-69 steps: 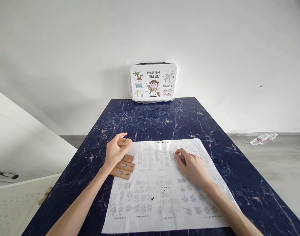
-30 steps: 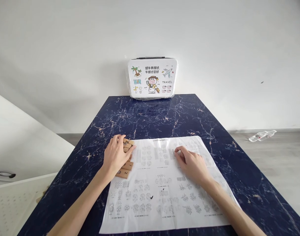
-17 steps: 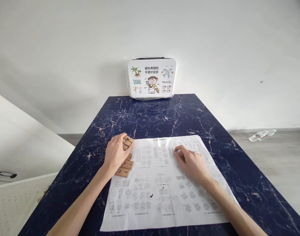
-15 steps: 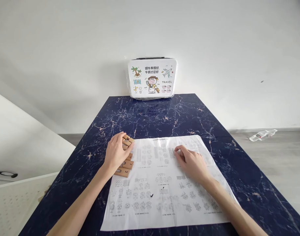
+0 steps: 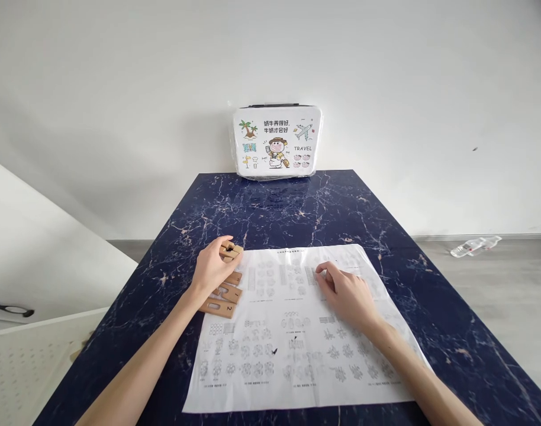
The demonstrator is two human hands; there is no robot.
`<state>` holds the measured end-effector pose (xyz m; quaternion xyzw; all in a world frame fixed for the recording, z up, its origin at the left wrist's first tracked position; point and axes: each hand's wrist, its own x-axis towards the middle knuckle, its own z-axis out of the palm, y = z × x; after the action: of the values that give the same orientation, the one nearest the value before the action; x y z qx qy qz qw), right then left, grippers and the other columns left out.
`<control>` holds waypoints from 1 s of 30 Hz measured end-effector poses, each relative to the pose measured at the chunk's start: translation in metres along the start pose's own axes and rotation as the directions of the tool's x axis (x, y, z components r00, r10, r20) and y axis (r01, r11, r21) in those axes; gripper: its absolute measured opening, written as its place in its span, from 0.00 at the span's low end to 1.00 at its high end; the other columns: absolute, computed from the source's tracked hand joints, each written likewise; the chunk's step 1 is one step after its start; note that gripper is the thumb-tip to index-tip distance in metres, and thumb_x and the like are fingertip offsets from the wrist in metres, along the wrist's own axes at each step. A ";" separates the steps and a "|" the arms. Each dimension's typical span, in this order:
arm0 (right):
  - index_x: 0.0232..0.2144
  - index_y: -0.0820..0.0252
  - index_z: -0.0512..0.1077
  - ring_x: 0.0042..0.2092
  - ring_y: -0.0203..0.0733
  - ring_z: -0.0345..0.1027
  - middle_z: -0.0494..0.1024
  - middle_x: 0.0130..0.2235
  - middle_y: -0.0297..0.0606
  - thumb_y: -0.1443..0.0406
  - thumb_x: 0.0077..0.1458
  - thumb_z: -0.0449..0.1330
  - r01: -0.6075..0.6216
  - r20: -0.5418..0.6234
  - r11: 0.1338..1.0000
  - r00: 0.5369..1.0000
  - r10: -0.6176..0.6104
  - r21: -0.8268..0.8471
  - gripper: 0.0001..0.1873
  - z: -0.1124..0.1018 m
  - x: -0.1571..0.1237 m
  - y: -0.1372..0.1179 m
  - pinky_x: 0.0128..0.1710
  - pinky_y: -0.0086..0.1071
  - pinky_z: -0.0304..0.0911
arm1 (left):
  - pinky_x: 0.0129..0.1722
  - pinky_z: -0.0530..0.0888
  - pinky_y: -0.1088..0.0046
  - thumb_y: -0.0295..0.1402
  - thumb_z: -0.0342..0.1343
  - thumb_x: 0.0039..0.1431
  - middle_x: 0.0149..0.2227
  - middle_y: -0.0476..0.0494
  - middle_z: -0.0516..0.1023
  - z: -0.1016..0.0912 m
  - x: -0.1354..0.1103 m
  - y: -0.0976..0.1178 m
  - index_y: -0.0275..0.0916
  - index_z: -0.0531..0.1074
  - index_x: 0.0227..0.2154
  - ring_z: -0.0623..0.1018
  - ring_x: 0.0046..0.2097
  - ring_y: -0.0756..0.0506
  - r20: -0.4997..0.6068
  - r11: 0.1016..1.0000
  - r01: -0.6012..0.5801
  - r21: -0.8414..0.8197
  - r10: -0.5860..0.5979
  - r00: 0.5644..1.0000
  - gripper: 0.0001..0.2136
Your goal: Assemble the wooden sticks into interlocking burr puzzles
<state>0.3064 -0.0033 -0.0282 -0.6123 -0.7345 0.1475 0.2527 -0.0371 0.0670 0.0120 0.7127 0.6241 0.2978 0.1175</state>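
Toward the left edge of the printed sheet (image 5: pixel 306 355), my left hand (image 5: pixel 212 266) is closed around small notched wooden puzzle pieces (image 5: pixel 231 251). Below that hand, numbered wooden pieces lie in a slanted row, among them the piece marked 1 (image 5: pixel 232 294) and the slotted piece marked 2 (image 5: pixel 222 307). The hand and wrist cover part of them. My right hand (image 5: pixel 345 291) rests on the upper right of the sheet with its fingers curled in, and nothing shows in them. Faint line diagrams of puzzles cover the paper.
Against the wall at the back of the dark blue marbled table (image 5: pixel 274 216) stands a white cartoon-printed case (image 5: pixel 277 142). A clear plastic bottle (image 5: pixel 475 245) lies on the floor at right. At lower left is a white perforated surface (image 5: pixel 39 361).
My left hand has shifted slightly, turning the pieces it holds so the notch shows more. The numbered pieces below are more exposed. My right hand stays put.
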 end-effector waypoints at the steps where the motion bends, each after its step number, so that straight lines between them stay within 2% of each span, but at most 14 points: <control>1: 0.44 0.55 0.70 0.20 0.39 0.58 0.69 0.21 0.28 0.57 0.72 0.47 0.000 0.000 1.000 1.000 0.000 0.001 0.14 0.000 0.000 0.000 0.24 0.30 0.48 | 0.54 0.81 0.57 0.49 0.63 0.59 0.55 0.39 0.84 -0.002 0.000 0.000 0.44 0.75 0.57 0.84 0.54 0.32 -0.005 1.000 0.008 -0.008 -0.008 1.000 0.25; 5: 0.44 0.55 0.70 0.19 0.40 0.58 0.69 0.21 0.28 0.57 0.72 0.47 0.005 0.006 1.000 1.000 -0.005 0.001 0.14 0.000 0.000 0.000 0.23 0.30 0.48 | 0.52 0.82 0.57 0.51 0.62 0.60 0.54 0.38 0.85 -0.011 0.001 0.005 0.43 0.75 0.56 0.85 0.53 0.32 -0.043 0.998 0.040 -0.041 -0.042 0.998 0.26; 7: 0.44 0.55 0.70 0.20 0.40 0.59 0.70 0.21 0.29 0.57 0.72 0.47 0.006 0.007 1.000 1.000 -0.006 0.002 0.14 0.001 0.000 0.001 0.24 0.30 0.48 | 0.52 0.82 0.57 0.51 0.62 0.61 0.53 0.39 0.85 -0.013 -0.002 0.015 0.43 0.75 0.57 0.85 0.52 0.34 -0.059 0.998 0.032 -0.062 -0.036 0.998 0.26; 9: 0.44 0.55 0.70 0.20 0.39 0.59 0.70 0.22 0.29 0.58 0.72 0.47 0.004 0.008 1.000 1.000 -0.004 0.003 0.14 0.001 0.001 0.001 0.24 0.30 0.48 | 0.53 0.83 0.57 0.50 0.63 0.62 0.56 0.40 0.84 -0.011 -0.011 0.034 0.44 0.74 0.58 0.85 0.51 0.35 -0.046 0.994 -0.023 -0.107 0.018 0.999 0.25; 11: 0.44 0.55 0.70 0.20 0.39 0.59 0.70 0.22 0.29 0.58 0.72 0.47 -0.001 0.006 1.000 1.000 0.001 0.005 0.13 0.001 0.001 0.001 0.24 0.30 0.48 | 0.58 0.82 0.54 0.46 0.63 0.64 0.58 0.41 0.82 -0.002 -0.026 0.058 0.45 0.73 0.60 0.84 0.55 0.35 0.017 0.975 -0.139 -0.173 0.144 0.989 0.24; 14: 0.43 0.55 0.70 0.20 0.40 0.60 0.70 0.22 0.29 0.58 0.72 0.48 -0.008 0.000 1.000 1.000 0.008 0.007 0.13 0.000 0.001 0.000 0.24 0.30 0.48 | 0.64 0.78 0.51 0.39 0.63 0.65 0.63 0.41 0.78 0.021 -0.051 0.090 0.47 0.70 0.63 0.80 0.62 0.35 0.172 0.927 -0.267 -0.263 0.317 0.933 0.24; 17: 0.43 0.54 0.70 0.21 0.40 0.63 0.72 0.22 0.29 0.58 0.71 0.49 -0.009 -0.002 1.000 1.000 0.009 0.009 0.12 -0.001 0.001 -0.001 0.25 0.30 0.49 | 0.58 0.83 0.54 0.37 0.65 0.64 0.65 0.41 0.76 0.043 -0.069 0.105 0.48 0.68 0.63 0.82 0.60 0.35 0.277 0.902 -0.277 -0.330 0.373 0.885 0.26; 19: 0.43 0.55 0.71 0.22 0.40 0.64 0.72 0.23 0.30 0.58 0.71 0.50 -0.007 -0.002 1.000 1.000 0.007 0.015 0.12 -0.001 0.001 -0.001 0.26 0.30 0.49 | 0.56 0.84 0.53 0.36 0.65 0.65 0.67 0.40 0.73 0.052 -0.075 0.106 0.49 0.67 0.64 0.81 0.61 0.33 0.307 0.893 -0.297 -0.339 0.403 0.862 0.26; 22: 0.42 0.55 0.71 0.22 0.40 0.64 0.73 0.23 0.30 0.58 0.72 0.50 -0.002 -0.002 1.000 1.000 0.002 0.030 0.13 -0.001 0.000 -0.002 0.26 0.30 0.49 | 0.54 0.85 0.51 0.39 0.65 0.67 0.69 0.37 0.70 0.054 -0.077 0.103 0.51 0.63 0.67 0.81 0.61 0.32 0.328 0.895 -0.302 -0.327 0.407 0.852 0.29; 27: 0.43 0.55 0.72 0.24 0.39 0.65 0.74 0.25 0.31 0.57 0.73 0.50 0.072 0.042 0.989 0.996 -0.078 0.129 0.13 -0.007 -0.002 -0.013 0.27 0.31 0.55 | 0.66 0.76 0.42 0.49 0.68 0.64 0.73 0.36 0.64 0.037 -0.077 0.093 0.54 0.53 0.73 0.69 0.71 0.28 0.341 0.894 -0.351 -0.279 0.434 0.834 0.40; 30: 0.43 0.55 0.73 0.25 0.38 0.65 0.75 0.27 0.32 0.57 0.73 0.52 0.155 0.085 0.960 0.980 -0.179 0.235 0.12 -0.011 -0.004 -0.020 0.28 0.31 0.57 | 0.65 0.76 0.43 0.52 0.67 0.64 0.72 0.35 0.65 0.025 -0.083 0.080 0.55 0.52 0.73 0.71 0.70 0.28 0.351 0.898 -0.364 -0.245 0.433 0.831 0.41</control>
<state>0.2966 -0.0125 -0.0096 -0.5066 -0.7742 0.2405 0.2935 0.0395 -0.0226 0.0121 0.8601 0.3969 0.2166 0.2362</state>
